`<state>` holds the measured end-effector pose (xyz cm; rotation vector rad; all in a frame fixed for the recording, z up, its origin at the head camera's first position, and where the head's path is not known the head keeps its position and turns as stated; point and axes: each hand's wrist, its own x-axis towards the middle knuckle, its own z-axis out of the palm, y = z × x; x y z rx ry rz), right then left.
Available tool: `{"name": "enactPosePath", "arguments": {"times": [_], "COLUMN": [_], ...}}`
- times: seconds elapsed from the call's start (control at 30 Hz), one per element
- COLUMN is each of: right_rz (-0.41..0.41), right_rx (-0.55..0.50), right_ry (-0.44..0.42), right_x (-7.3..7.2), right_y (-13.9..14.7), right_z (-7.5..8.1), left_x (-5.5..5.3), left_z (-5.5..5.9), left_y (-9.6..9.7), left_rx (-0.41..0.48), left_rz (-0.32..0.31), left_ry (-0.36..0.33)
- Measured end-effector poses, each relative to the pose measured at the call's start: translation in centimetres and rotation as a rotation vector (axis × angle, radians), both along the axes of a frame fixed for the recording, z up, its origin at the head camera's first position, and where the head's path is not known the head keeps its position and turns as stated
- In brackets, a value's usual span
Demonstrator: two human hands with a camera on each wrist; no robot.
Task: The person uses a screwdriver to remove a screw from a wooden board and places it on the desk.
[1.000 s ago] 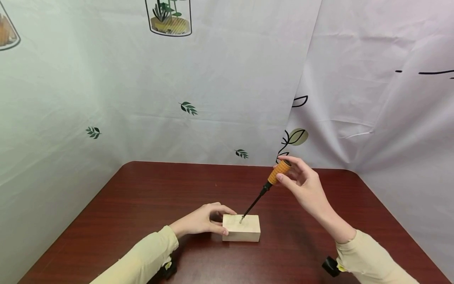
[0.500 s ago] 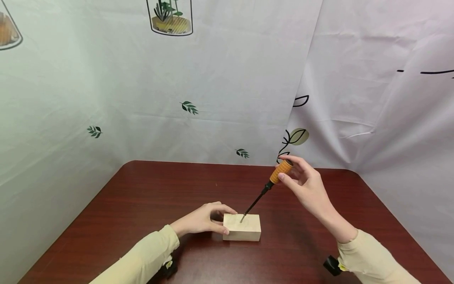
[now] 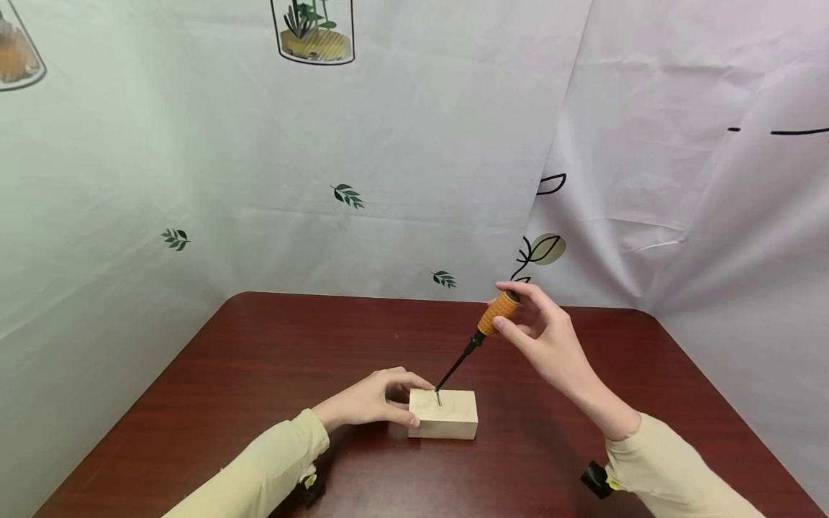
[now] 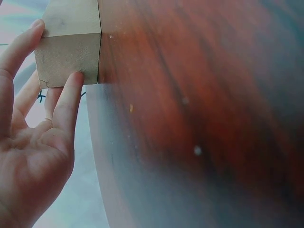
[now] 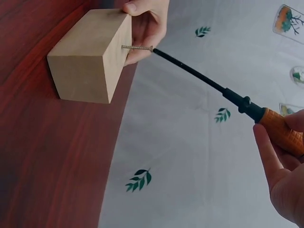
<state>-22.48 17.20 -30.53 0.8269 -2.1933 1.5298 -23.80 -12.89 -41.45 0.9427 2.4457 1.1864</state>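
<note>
A pale wooden block (image 3: 458,411) rests on the dark red table. My left hand (image 3: 370,400) holds it by its left end, thumb on the near side and fingers at the far side; the left wrist view shows the fingers around the block's end (image 4: 66,61). Part-way into the block's top stands a screw (image 5: 135,47). In my right hand (image 3: 550,349) is a screwdriver (image 3: 497,314) with an orange handle and black shaft, pinched between thumb and fingers. The screwdriver leans, and its tip meets the screw head (image 5: 152,49) at an angle.
The table (image 3: 311,331) has rounded far corners. Behind and at both sides hangs a pale cloth (image 3: 414,144) printed with leaves and jars. A black wrist device (image 3: 596,480) sits under the right sleeve.
My right hand has moved slightly left with the screwdriver, after a tiny shift right. The screw looks more upright in the head view. The left hand keeps its hold on the block.
</note>
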Motion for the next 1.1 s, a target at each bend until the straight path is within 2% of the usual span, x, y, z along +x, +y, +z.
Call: {"name": "enactPosePath", "arguments": {"times": [0.27,0.37,0.57,0.7,0.9,1.1], "right_rz": [-0.058,-0.038,0.081,0.13,0.14,0.093], "right_rx": [0.08,0.061,-0.03,-0.04,-0.033,-0.031], "right_ry": [0.063,0.063,0.061,0.082,0.093,0.114], "right_x": [0.2,0.2,0.0,-0.2,-0.2,-0.2], "right_y": [-0.2,-0.2,-0.6,-0.9,-1.4,-1.6], "right_z": [0.6,0.6,0.6,0.6,0.6,0.5], "left_x": [-0.1,-0.1,0.0,0.0,0.0,0.1], "left_z": [0.1,0.1,0.1,0.1,0.1,0.1], "left_y": [0.1,0.1,0.1,0.1,0.1,0.1], "left_rx": [-0.004,-0.011,-0.018,-0.023,-0.021,-0.015], "left_rz": [-0.006,-0.002,0.005,0.012,0.017,0.016], "left_ry": [0.015,0.022,0.012,0.005,-0.005,-0.013]}}
